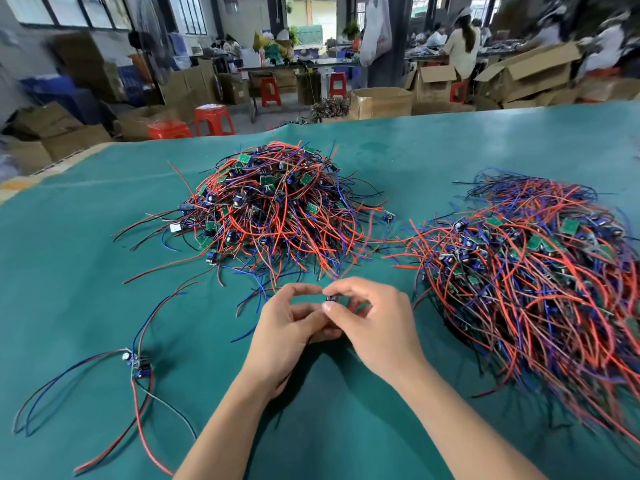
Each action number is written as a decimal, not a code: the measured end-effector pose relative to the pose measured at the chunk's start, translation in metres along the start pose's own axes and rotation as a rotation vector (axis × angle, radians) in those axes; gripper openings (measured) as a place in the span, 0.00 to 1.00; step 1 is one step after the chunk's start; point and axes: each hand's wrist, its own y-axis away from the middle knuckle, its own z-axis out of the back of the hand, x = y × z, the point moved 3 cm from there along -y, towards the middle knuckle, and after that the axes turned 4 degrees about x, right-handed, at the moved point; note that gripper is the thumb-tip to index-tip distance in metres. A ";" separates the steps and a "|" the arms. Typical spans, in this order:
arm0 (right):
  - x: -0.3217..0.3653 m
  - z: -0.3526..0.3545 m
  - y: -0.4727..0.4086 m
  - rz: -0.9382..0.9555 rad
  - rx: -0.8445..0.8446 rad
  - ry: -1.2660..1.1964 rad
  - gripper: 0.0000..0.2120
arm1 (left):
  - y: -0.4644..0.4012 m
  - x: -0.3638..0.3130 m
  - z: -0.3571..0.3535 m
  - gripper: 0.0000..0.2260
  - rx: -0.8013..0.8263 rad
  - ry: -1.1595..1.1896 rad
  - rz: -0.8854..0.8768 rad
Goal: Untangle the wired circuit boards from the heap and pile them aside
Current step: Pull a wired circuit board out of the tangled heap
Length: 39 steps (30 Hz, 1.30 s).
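Note:
A tangled heap (273,206) of small green circuit boards with red, blue and black wires lies at the table's middle. A wider pile (540,271) of the same wired boards spreads at the right. One separate wired board (138,365) lies at the near left. My left hand (287,334) and my right hand (377,323) meet just in front of the heap. Between their fingertips they pinch a small dark board (330,298); its wires are mostly hidden by my fingers.
A green mat (346,427) covers the table. Beyond its far edge stand red stools (213,119), cardboard boxes (381,102) and a bundle of wires (329,109). People work at benches in the background.

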 end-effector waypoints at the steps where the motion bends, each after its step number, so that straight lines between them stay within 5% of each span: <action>1: 0.001 0.000 0.001 0.028 -0.011 0.018 0.08 | 0.000 0.000 -0.001 0.11 0.015 -0.013 0.012; 4: 0.005 0.008 -0.001 0.125 -0.098 0.090 0.08 | 0.002 0.000 -0.007 0.04 0.139 -0.047 0.051; 10: 0.008 0.054 -0.010 0.173 -0.449 0.117 0.07 | 0.007 -0.003 -0.011 0.07 0.309 -0.139 0.058; 15: 0.026 0.114 -0.020 0.159 -0.527 0.238 0.08 | 0.005 -0.002 -0.012 0.05 0.333 -0.169 0.046; 18: 0.036 0.169 -0.035 0.059 -0.358 0.422 0.03 | 0.002 -0.001 -0.010 0.06 0.237 -0.145 0.024; 21: 0.037 0.218 -0.052 -0.213 -0.155 0.777 0.09 | 0.001 0.001 -0.009 0.06 0.168 -0.085 0.035; 24: 0.039 0.235 -0.061 -0.299 -0.189 0.917 0.07 | 0.001 -0.001 -0.010 0.06 0.151 -0.077 0.041; 26: 0.043 0.216 -0.072 -0.198 -0.184 0.823 0.10 | 0.002 -0.001 -0.011 0.06 0.143 -0.081 0.046; 32: 0.038 0.062 -0.106 -0.043 0.394 0.696 0.06 | 0.001 -0.003 -0.011 0.07 0.130 -0.062 0.049; 39: 0.033 -0.026 -0.173 0.049 0.278 0.732 0.20 | 0.001 -0.002 -0.009 0.07 0.130 -0.065 0.037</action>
